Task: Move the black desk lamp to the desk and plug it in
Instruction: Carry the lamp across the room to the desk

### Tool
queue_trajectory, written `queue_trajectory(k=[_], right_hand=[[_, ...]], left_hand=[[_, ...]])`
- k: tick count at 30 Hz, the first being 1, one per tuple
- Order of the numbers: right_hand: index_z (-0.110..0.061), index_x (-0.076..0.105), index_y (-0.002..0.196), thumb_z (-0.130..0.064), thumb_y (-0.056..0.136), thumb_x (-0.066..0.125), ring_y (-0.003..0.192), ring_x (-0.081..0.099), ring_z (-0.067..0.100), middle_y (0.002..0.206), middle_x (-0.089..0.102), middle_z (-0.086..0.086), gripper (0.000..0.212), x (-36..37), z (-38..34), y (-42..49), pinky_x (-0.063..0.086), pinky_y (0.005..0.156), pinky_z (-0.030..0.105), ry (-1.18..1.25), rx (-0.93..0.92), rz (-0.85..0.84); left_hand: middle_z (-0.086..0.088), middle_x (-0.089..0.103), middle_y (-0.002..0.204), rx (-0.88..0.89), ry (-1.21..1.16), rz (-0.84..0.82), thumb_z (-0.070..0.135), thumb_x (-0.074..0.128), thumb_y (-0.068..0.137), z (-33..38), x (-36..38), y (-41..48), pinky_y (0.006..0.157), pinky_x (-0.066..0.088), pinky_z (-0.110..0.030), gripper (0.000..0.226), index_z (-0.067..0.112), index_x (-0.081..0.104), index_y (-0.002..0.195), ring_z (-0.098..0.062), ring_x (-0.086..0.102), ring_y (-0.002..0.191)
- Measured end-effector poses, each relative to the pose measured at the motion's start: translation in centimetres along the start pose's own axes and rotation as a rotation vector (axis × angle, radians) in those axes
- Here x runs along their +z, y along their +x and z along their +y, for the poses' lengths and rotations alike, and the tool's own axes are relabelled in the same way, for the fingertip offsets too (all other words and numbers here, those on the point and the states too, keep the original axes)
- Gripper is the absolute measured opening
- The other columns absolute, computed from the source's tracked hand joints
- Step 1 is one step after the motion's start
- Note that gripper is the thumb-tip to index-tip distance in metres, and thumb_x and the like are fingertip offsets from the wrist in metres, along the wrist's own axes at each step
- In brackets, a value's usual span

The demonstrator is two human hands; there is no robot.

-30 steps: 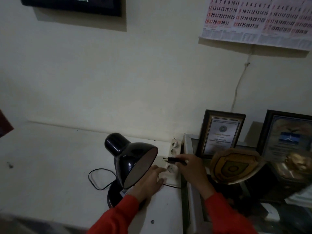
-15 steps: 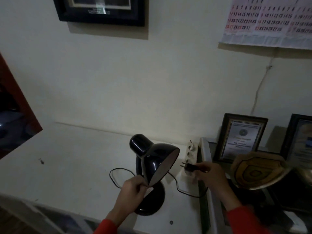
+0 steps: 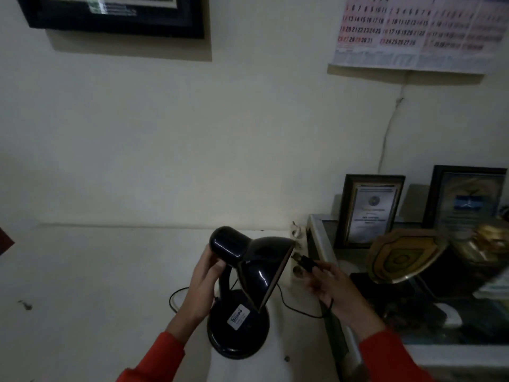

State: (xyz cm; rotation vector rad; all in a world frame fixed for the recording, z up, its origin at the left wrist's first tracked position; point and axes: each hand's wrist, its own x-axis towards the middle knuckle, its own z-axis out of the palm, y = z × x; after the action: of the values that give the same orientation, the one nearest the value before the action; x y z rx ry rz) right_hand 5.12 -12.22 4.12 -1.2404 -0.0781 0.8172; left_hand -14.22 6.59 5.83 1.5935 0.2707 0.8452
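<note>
The black desk lamp (image 3: pixel 248 274) stands on the white desk (image 3: pixel 96 285), its round base (image 3: pixel 242 340) bearing a white sticker. My left hand (image 3: pixel 202 282) grips the back of the lamp's head and neck. My right hand (image 3: pixel 330 282) pinches the lamp's black plug (image 3: pixel 305 262), prongs pointing left, just in front of the white power strip (image 3: pixel 298 252) lying along the desk's right edge. The plug sits outside the sockets. The black cord (image 3: pixel 303 312) loops from my right hand across the desk behind the base.
A glass-topped cabinet (image 3: pixel 319 244) stands to the right with framed certificates (image 3: pixel 369 210) and a gold shield plaque (image 3: pixel 405 255). A wall calendar (image 3: pixel 413 31) and a dark picture frame (image 3: pixel 115 15) hang above. A thin wire (image 3: pixel 385 139) runs down the wall.
My left hand moved from the power strip onto the lamp's head and turned the shade to the right. My right hand drew the plug slightly back from the strip. The camera shifted.
</note>
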Motion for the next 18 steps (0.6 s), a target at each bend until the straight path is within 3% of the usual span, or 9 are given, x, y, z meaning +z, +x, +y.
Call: queue_trajectory(k=[4, 7, 11, 13, 15, 18], right_hand=[[-0.004, 0.059, 0.103, -0.017, 0.099, 0.045, 0.047, 0.065, 0.014, 0.073, 0.074, 0.013, 0.019, 0.4, -0.2, -0.7, 0.050, 0.040, 0.022, 0.142, 0.065, -0.017], [-0.009, 0.059, 0.104, -0.018, 0.098, 0.046, 0.048, 0.066, 0.014, 0.074, 0.075, 0.009, 0.017, 0.4, -0.6, -1.4, 0.045, 0.039, 0.021, 0.132, 0.101, 0.007], [-0.010, 0.055, 0.098, -0.007, 0.096, 0.046, 0.045, 0.064, 0.017, 0.088, 0.069, 0.018, 0.009, 0.5, -1.2, -2.2, 0.041, 0.035, 0.020, 0.144, 0.122, 0.023], [-0.012, 0.052, 0.094, -0.005, 0.095, 0.047, 0.042, 0.062, 0.016, 0.077, 0.072, 0.015, 0.009, 0.6, -1.3, -2.6, 0.040, 0.034, 0.020, 0.113, 0.112, 0.061], [-0.014, 0.053, 0.097, -0.006, 0.095, 0.049, 0.041, 0.060, 0.013, 0.066, 0.071, 0.008, 0.010, 0.6, -1.4, -3.0, 0.037, 0.034, 0.019, 0.079, 0.093, 0.093], [-0.017, 0.061, 0.107, -0.007, 0.095, 0.046, 0.046, 0.054, 0.012, 0.075, 0.062, 0.009, 0.021, 0.6, -1.2, -3.3, 0.033, 0.034, 0.017, 0.092, 0.106, 0.078]], left_hand=[[0.002, 0.071, 0.109, -0.005, -0.084, -0.059, 0.013, 0.043, 0.084, -0.9, -0.4, 0.2, 0.089, 0.050, -0.016, 0.032, 0.009, 0.061, 0.110, -0.011, 0.063, 0.105], [-0.010, 0.070, 0.106, 0.017, -0.113, -0.103, 0.023, 0.050, 0.081, -1.1, -0.5, 0.5, 0.090, 0.052, -0.025, 0.038, -0.001, 0.061, 0.109, -0.021, 0.064, 0.104], [-0.003, 0.073, 0.092, 0.008, -0.122, -0.150, 0.034, 0.049, 0.077, -1.0, -0.4, 1.0, 0.081, 0.053, -0.020, 0.041, 0.002, 0.065, 0.098, -0.013, 0.066, 0.091], [-0.001, 0.074, 0.086, 0.007, -0.117, -0.179, 0.039, 0.055, 0.076, -1.0, -0.5, 1.2, 0.077, 0.053, -0.017, 0.043, 0.002, 0.065, 0.094, -0.009, 0.066, 0.085], [-0.005, 0.070, 0.082, 0.023, -0.107, -0.200, 0.058, 0.063, 0.072, -0.8, -0.7, 1.4, 0.073, 0.053, -0.016, 0.060, 0.000, 0.064, 0.090, -0.009, 0.065, 0.080], [-0.007, 0.067, 0.076, 0.031, -0.088, -0.240, 0.074, 0.059, 0.068, -0.6, -0.9, 1.8, 0.066, 0.052, -0.015, 0.073, 0.003, 0.065, 0.084, -0.008, 0.064, 0.072]])
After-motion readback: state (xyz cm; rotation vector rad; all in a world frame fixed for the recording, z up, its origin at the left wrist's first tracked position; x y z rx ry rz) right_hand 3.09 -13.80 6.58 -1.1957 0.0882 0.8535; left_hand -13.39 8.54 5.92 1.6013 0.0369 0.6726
